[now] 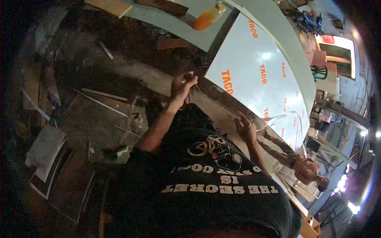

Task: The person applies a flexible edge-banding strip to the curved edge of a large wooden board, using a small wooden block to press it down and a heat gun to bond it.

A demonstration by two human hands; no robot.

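Observation:
A thin, flexible white edging strip (216, 104) runs slack between my two hands. My left hand (183, 85), higher in the picture, is closed with the strip's end pinched at its fingers. Lower and to the right, my right hand (245, 127) has its fingers curled around the strip. Past that hand the strip loops up over the edge of a glossy white panel (246, 51) with orange print. The panel lies flat on a pale green tabletop (295, 59), just beyond my hands.
A bottle of orange liquid (209, 16) lies on the tabletop beside wood pieces (109, 6). Strips and scraps (104, 95) litter the dark floor at left, near stacked flat sheets (47, 158). A shirtless person (305, 168) stands at the right, past the panel.

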